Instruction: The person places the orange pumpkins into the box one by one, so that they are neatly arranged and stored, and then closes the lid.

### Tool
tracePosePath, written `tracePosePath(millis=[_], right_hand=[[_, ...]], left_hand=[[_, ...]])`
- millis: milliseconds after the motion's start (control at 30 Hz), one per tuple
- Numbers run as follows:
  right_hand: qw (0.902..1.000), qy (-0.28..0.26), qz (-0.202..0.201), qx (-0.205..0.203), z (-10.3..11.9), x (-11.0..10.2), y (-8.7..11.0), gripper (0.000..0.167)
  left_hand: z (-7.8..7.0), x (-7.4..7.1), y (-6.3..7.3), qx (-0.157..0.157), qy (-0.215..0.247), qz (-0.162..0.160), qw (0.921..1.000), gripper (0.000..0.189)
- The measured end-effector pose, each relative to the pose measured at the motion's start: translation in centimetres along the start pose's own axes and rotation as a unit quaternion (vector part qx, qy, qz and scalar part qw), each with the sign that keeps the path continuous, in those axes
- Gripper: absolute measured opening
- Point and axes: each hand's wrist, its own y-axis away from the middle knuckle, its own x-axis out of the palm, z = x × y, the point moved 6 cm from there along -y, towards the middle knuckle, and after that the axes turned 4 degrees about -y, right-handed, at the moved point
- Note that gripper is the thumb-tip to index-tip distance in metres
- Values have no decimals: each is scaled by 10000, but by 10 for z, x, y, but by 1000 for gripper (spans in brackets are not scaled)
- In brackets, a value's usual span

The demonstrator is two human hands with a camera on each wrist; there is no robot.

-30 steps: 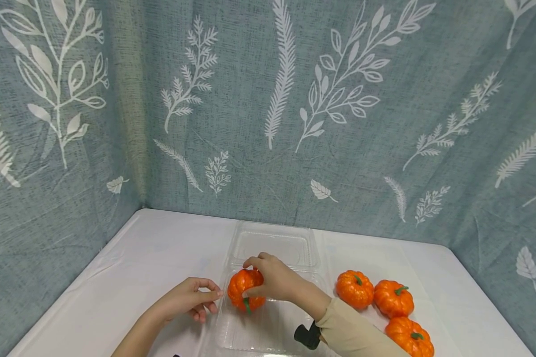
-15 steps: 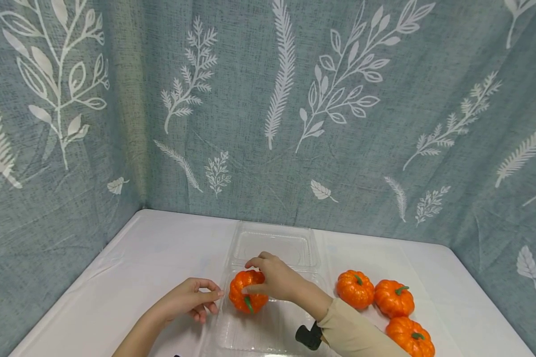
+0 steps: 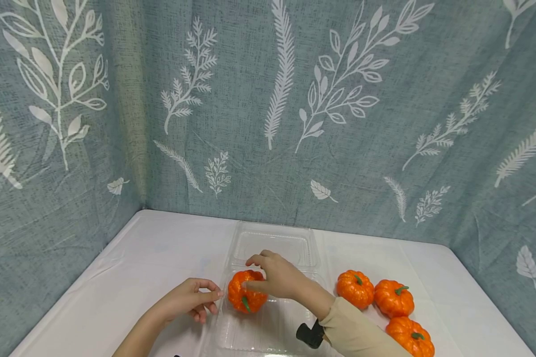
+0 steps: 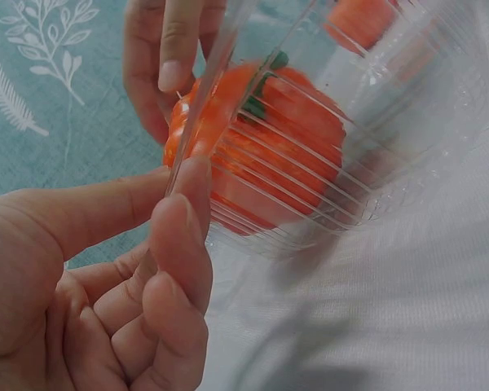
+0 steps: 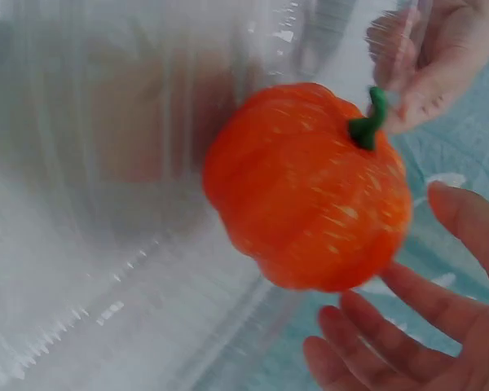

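An orange pumpkin with a green stem (image 3: 236, 293) sits in the back left part of a clear plastic container (image 3: 263, 329), its stem tilted toward the front. My right hand (image 3: 279, 277) is over the pumpkin; in the right wrist view its thumb and fingers (image 5: 473, 228) are spread apart beside it. My left hand (image 3: 189, 300) pinches the container's left rim between thumb and fingers, as the left wrist view shows through the clear wall (image 4: 277, 220).
The container's clear lid (image 3: 272, 245) lies opened out behind it. Three more pumpkins stand on the white table to the right: one at the back (image 3: 353, 292), one beside it (image 3: 393, 300), one in front (image 3: 408, 337). A patterned curtain (image 3: 250, 163) hangs behind.
The pumpkin has turned and shifted slightly inside the container. My right hand's fingers have loosened and drawn away from it. The left hand stays at the rim.
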Motion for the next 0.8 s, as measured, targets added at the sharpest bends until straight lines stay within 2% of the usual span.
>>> tracePosePath(millis=[167, 333, 500, 800], right_hand=[[9982, 194, 402, 396, 2, -10, 6, 37], [9900, 689, 903, 839, 1, -16, 13, 43], [9812, 553, 1495, 1090, -2, -16, 23, 47], [9801, 362, 1528, 1210, -9, -24, 30, 46]], left_hand=[[0, 0, -1, 0, -24, -5, 10000, 34], [0, 0, -1, 35, -71, -34, 10000, 33], [1, -1, -1, 41, -109, -47, 9999, 33], [3, -1, -2, 45, -68, -37, 10000, 32]])
